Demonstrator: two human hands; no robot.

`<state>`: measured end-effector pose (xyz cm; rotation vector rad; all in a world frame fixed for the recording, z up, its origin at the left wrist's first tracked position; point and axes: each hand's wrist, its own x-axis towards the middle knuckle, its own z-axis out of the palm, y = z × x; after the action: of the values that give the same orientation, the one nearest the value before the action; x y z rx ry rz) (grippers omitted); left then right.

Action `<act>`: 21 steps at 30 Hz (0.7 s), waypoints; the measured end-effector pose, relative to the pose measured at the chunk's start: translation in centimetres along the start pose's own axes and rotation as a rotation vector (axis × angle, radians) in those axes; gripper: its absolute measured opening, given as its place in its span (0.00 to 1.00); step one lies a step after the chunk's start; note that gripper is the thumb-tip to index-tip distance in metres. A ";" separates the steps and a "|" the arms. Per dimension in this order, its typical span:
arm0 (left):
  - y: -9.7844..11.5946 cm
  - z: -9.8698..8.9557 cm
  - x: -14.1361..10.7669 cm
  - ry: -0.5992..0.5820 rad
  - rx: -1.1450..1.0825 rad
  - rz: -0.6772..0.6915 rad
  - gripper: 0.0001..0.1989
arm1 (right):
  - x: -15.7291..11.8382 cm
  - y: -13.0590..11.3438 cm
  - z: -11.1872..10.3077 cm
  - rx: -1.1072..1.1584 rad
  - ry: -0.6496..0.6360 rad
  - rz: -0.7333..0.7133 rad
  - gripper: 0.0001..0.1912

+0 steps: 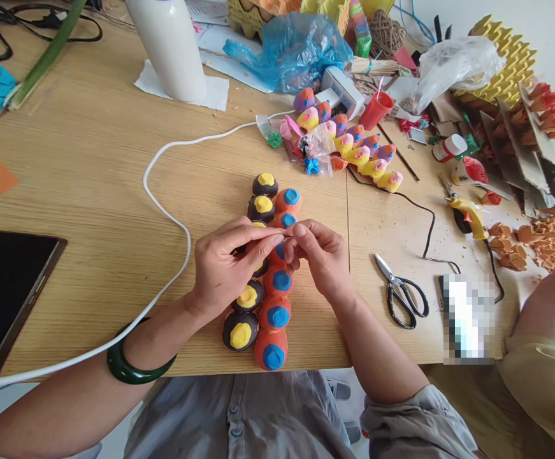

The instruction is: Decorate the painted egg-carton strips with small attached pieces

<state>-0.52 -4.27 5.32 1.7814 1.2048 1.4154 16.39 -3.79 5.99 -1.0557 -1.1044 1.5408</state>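
Observation:
My left hand (232,258) and my right hand (318,252) meet fingertip to fingertip above two rows of painted egg-carton cups. Both hands are pinched closed, and a small dark bit shows between the fingertips, too small to name. The left row of cups (230,317) is black with yellow tops; the right row of cups (272,324) is orange with blue tops. Both rows lie side by side on the wooden table, and my hands partly hide their middle cups. To the right of my right hand lie scissors (401,293) with black handles, their blades slightly apart.
A white cable (186,233) crosses the table at left, near a phone (12,299). Behind stand a white bottle (172,51), a blue plastic bag (301,48) and pink-yellow painted cups (360,156). A yellow glue gun (468,213) and another person's arm (547,303) are at right.

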 end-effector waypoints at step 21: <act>-0.2 0.0 0.0 -0.069 -0.044 -0.098 0.10 | 0.1 0.1 0.0 0.005 0.022 -0.014 0.20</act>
<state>-0.55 -4.15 5.19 1.7036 1.1991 1.3044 16.38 -3.75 5.89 -1.0577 -1.0904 1.5166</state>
